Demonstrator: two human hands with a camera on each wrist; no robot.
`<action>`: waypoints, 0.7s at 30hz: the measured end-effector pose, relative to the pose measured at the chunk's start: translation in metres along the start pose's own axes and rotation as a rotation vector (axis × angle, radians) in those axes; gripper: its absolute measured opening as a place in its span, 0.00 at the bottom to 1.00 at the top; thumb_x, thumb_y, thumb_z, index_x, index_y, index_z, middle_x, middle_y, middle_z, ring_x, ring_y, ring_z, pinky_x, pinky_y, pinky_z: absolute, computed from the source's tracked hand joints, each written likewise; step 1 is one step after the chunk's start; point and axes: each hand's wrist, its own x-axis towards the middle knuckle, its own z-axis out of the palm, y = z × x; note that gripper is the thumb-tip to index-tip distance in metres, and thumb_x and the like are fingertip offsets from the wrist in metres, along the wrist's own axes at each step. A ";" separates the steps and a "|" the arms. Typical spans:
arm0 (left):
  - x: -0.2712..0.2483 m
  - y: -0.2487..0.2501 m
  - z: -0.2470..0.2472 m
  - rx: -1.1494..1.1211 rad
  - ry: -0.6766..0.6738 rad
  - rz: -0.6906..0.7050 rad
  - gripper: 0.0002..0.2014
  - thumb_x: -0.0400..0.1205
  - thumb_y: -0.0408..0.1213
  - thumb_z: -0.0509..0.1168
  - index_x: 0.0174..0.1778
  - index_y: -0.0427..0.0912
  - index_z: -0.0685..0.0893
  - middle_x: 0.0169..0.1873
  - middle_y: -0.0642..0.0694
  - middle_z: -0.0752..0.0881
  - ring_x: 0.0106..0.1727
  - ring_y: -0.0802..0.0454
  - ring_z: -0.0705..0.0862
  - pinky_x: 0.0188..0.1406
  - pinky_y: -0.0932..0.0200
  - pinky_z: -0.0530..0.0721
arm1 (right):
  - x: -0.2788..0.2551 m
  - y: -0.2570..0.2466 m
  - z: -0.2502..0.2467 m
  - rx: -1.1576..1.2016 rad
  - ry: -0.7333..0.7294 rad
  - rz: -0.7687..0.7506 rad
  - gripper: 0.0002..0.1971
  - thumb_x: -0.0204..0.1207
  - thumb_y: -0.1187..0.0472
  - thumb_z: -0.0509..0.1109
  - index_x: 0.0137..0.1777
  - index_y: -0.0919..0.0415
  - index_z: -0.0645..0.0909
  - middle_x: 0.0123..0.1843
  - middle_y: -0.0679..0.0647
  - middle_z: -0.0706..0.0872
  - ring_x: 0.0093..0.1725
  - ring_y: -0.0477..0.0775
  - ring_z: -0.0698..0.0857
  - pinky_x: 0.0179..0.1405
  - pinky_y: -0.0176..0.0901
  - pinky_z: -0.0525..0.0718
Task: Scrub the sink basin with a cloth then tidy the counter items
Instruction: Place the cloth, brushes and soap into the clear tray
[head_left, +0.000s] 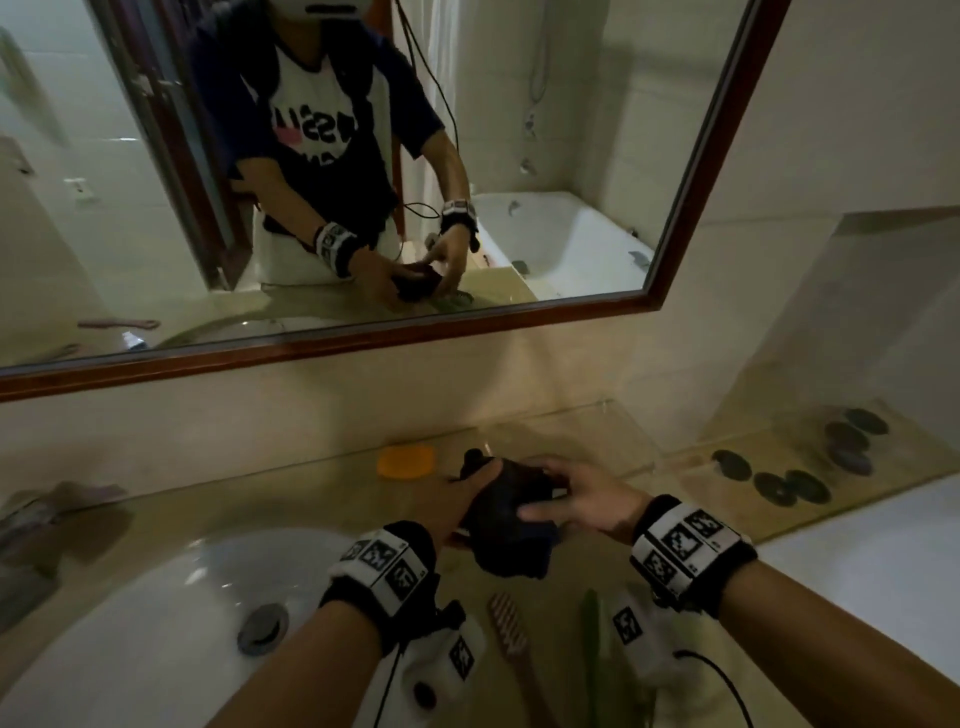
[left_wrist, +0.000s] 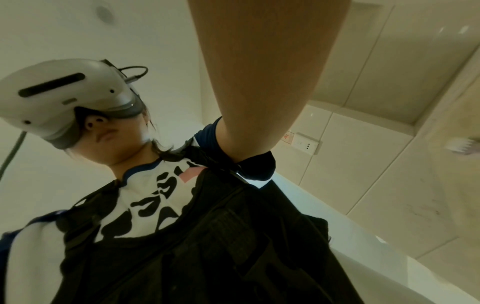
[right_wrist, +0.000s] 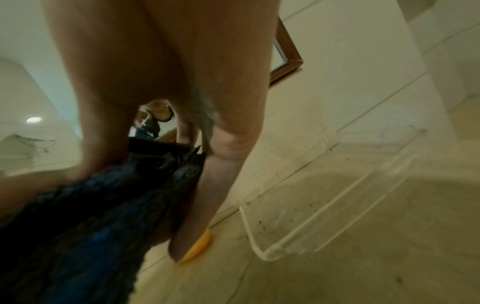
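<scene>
Both hands, L (head_left: 457, 501) & R (head_left: 582, 499), grip bunched dark cloth (head_left: 506, 525) w/ curled fingers, long axis front-to-back.

Pretty dim, yellowish indoor light all round. Head view bends hard at the edges, so the mirror (head_left: 691, 218) frame bows. Soft glare spots on the sink (head_left: 171, 587) below it. Right wrist view is smeared, with the cloth (right_wrist: 91, 216) close up and blurry.
</scene>
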 end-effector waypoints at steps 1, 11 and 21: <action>0.006 0.003 0.006 -0.001 0.009 -0.006 0.22 0.78 0.56 0.66 0.51 0.38 0.84 0.54 0.38 0.86 0.49 0.42 0.83 0.38 0.56 0.85 | 0.007 0.003 -0.009 -0.030 0.008 -0.006 0.18 0.76 0.67 0.71 0.63 0.54 0.75 0.57 0.49 0.80 0.59 0.54 0.81 0.32 0.31 0.88; 0.092 0.031 0.039 -0.056 0.013 0.034 0.27 0.80 0.33 0.69 0.74 0.35 0.70 0.65 0.32 0.80 0.64 0.34 0.82 0.61 0.42 0.85 | 0.073 0.014 -0.070 -0.125 0.310 -0.016 0.13 0.76 0.73 0.69 0.60 0.71 0.81 0.49 0.57 0.81 0.47 0.53 0.82 0.37 0.29 0.82; 0.137 0.004 0.059 0.477 0.131 0.292 0.30 0.75 0.32 0.73 0.71 0.42 0.68 0.60 0.40 0.83 0.59 0.41 0.85 0.58 0.45 0.87 | 0.125 0.041 -0.082 -0.417 0.419 0.209 0.13 0.74 0.64 0.71 0.48 0.61 0.66 0.36 0.50 0.73 0.47 0.57 0.78 0.47 0.47 0.78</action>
